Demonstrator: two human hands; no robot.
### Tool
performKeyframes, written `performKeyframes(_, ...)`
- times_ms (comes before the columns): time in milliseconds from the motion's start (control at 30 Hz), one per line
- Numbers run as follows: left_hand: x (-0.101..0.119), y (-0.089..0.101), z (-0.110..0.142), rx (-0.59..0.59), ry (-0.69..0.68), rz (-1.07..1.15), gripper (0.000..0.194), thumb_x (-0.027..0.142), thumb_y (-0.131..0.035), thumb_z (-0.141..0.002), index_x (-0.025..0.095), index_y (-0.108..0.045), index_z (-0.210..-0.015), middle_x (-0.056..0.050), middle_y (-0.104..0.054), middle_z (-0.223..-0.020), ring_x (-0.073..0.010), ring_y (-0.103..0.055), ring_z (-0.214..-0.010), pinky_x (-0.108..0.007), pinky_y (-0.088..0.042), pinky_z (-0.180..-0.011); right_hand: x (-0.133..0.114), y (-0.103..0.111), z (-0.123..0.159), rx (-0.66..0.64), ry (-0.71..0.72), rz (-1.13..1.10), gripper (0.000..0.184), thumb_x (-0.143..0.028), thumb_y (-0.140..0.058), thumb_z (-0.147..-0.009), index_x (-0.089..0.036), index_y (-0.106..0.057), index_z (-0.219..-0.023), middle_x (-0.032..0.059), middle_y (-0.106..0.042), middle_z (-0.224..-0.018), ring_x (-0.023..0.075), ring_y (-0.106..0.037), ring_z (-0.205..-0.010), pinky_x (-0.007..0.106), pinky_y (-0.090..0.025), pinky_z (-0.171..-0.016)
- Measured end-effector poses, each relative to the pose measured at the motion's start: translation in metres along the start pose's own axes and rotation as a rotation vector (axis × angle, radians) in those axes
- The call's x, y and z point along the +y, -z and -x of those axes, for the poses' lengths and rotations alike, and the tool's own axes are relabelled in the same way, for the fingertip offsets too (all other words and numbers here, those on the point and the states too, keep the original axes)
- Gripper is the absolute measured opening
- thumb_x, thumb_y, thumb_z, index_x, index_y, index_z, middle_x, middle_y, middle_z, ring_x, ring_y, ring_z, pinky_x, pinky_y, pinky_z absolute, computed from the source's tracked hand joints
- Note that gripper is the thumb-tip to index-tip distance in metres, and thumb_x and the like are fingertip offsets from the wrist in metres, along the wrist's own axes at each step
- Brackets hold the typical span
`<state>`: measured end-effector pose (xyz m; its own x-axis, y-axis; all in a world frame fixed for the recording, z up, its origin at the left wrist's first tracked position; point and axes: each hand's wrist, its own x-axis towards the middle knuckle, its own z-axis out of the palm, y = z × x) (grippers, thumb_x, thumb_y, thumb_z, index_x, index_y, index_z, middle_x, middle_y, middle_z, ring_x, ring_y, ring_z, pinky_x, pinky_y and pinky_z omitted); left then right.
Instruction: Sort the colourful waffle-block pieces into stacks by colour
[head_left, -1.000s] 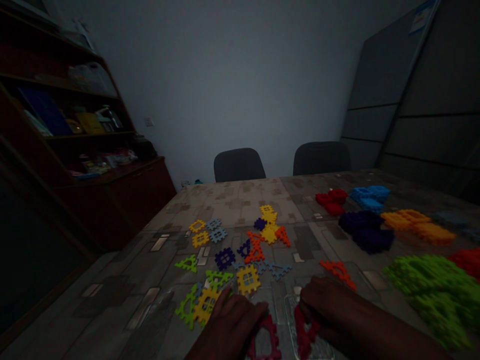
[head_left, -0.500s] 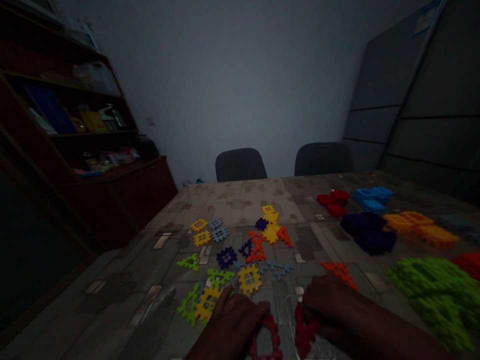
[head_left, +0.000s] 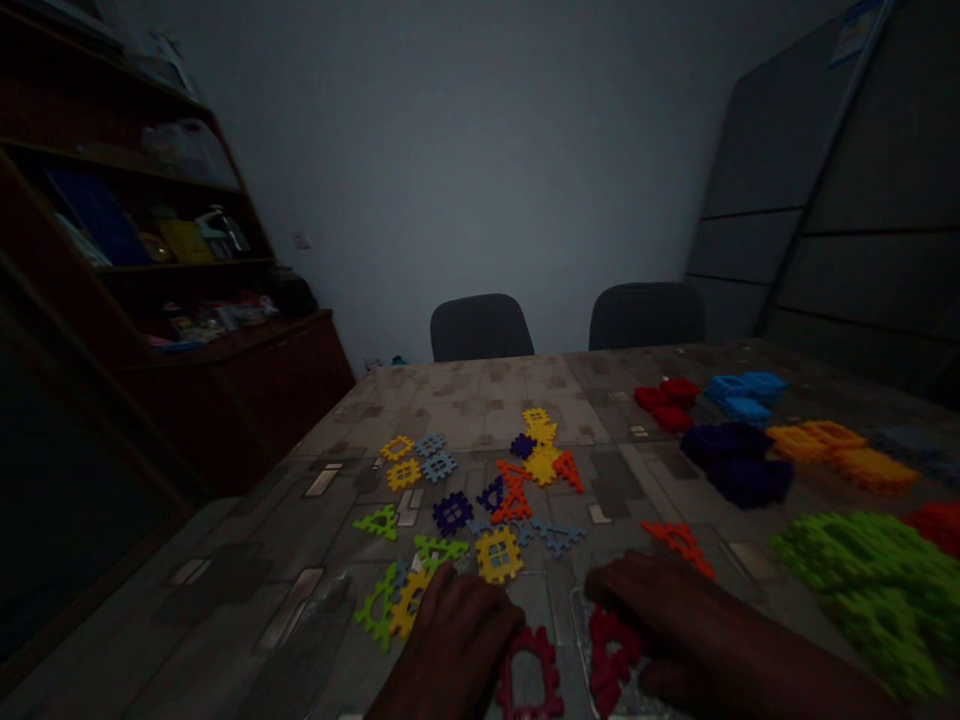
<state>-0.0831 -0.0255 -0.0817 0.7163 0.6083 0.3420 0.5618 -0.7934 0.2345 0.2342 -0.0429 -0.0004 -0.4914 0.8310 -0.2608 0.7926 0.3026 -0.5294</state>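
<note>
The room is dim. My left hand rests low on the table with fingers curled, its fingertips at the left edge of a dark red toothed puzzle frame. To the right, my right hand lies over a second dark red toothed piece, fingers bent down onto it. Just beyond my left hand lie a yellow square piece and green and yellow pieces.
Loose flat pieces in yellow, blue, purple, orange and green are scattered mid-table. Sorted piles stand at right: red, blue, purple, orange-yellow, green. Two chairs face the far edge; a shelf unit stands left.
Both hands shifted slightly left over the dark red pieces. The left hand now covers more of the yellow-green pieces, and the red frame lies more exposed between the hands.
</note>
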Motion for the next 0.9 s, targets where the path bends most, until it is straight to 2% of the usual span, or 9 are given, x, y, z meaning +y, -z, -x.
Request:
performKeyframes(100, 0.003, 0.001, -0.001, 0.013, 0.033, -0.017, 0.038, 0.048, -0.067, -0.096, 0.026, -0.059, -0.126, -0.008, -0.069, -0.116, -0.0285, -0.063, -0.106, -0.056, -0.04, -0.111, 0.008, -0.005, 0.0, 0.008, 0.016, 0.025, 0.073, -0.01, -0.069, -0.075, -0.032, -0.059, -0.144, 0.011, -0.057, -0.154, 0.0386, -0.047, -0.143, 0.06, -0.034, -0.118)
performKeyframes(200, 0.006, 0.001, -0.002, 0.025, 0.059, -0.02, 0.032, 0.042, -0.073, -0.092, 0.025, -0.061, -0.116, -0.006, -0.068, -0.109, -0.0265, -0.062, -0.099, -0.052, -0.042, -0.108, 0.015, -0.011, -0.001, 0.026, 0.034, 0.055, 0.078, -0.012, -0.073, -0.074, -0.033, -0.058, -0.147, 0.0099, -0.055, -0.157, 0.0396, -0.042, -0.148, 0.062, -0.031, -0.12)
performKeyframes(267, 0.009, 0.002, -0.003, 0.019, 0.07, -0.009, 0.031, 0.037, -0.075, -0.089, 0.025, -0.061, -0.113, -0.005, -0.068, -0.108, -0.026, -0.061, -0.098, -0.05, -0.042, -0.107, 0.015, -0.013, -0.003, 0.036, 0.052, 0.056, 0.074, -0.011, -0.073, -0.072, -0.031, -0.062, -0.142, 0.0099, -0.06, -0.151, 0.0372, -0.05, -0.141, 0.058, -0.037, -0.116)
performKeyframes(367, 0.011, 0.005, -0.005, 0.01, 0.103, 0.008, 0.028, 0.027, -0.072, -0.088, 0.025, -0.06, -0.113, -0.005, -0.067, -0.11, -0.026, -0.061, -0.102, -0.049, -0.041, -0.109, 0.009, -0.011, -0.006, 0.072, 0.08, 0.061, 0.052, -0.01, -0.071, -0.07, -0.025, -0.069, -0.12, 0.0094, -0.068, -0.129, 0.0318, -0.061, -0.119, 0.049, -0.048, -0.101)
performKeyframes(500, 0.012, 0.005, -0.007, 0.032, 0.089, 0.01, 0.022, 0.019, -0.066, -0.086, 0.025, -0.06, -0.106, -0.004, -0.067, -0.104, -0.0248, -0.062, -0.096, -0.047, -0.044, -0.107, -0.001, -0.006, -0.007, 0.091, 0.087, 0.072, 0.025, -0.014, -0.065, -0.079, -0.02, -0.067, -0.103, 0.0074, -0.067, -0.11, 0.0262, -0.063, -0.101, 0.04, -0.048, -0.088)
performKeyframes(633, 0.015, 0.01, -0.009, 0.045, 0.1, 0.01, 0.017, 0.016, -0.062, -0.092, 0.024, -0.06, -0.107, -0.003, -0.068, -0.106, -0.0236, -0.063, -0.1, -0.045, -0.044, -0.108, -0.004, -0.004, -0.008, 0.089, 0.098, 0.066, 0.02, -0.015, -0.063, -0.081, -0.02, -0.065, -0.101, 0.0075, -0.066, -0.108, 0.0258, -0.063, -0.099, 0.039, -0.046, -0.085)
performKeyframes(800, 0.021, 0.02, -0.012, 0.024, 0.086, 0.005, 0.023, 0.013, -0.063, -0.093, 0.025, -0.061, -0.113, -0.003, -0.068, -0.11, -0.0229, -0.063, -0.102, -0.043, -0.045, -0.105, -0.003, -0.006, -0.01, 0.056, 0.075, 0.108, 0.015, -0.015, -0.064, -0.084, -0.018, -0.065, -0.099, 0.0102, -0.068, -0.109, 0.0272, -0.063, -0.1, 0.039, -0.046, -0.085)
performKeyframes(900, 0.021, 0.02, -0.012, 0.031, 0.07, -0.018, 0.026, 0.016, -0.066, -0.093, 0.025, -0.061, -0.117, -0.004, -0.068, -0.113, -0.0241, -0.062, -0.104, -0.041, -0.046, -0.101, 0.0, -0.008, -0.009, 0.082, 0.087, 0.086, 0.016, -0.016, -0.065, -0.085, -0.02, -0.065, -0.1, 0.0086, -0.068, -0.111, 0.0257, -0.063, -0.101, 0.037, -0.046, -0.086)
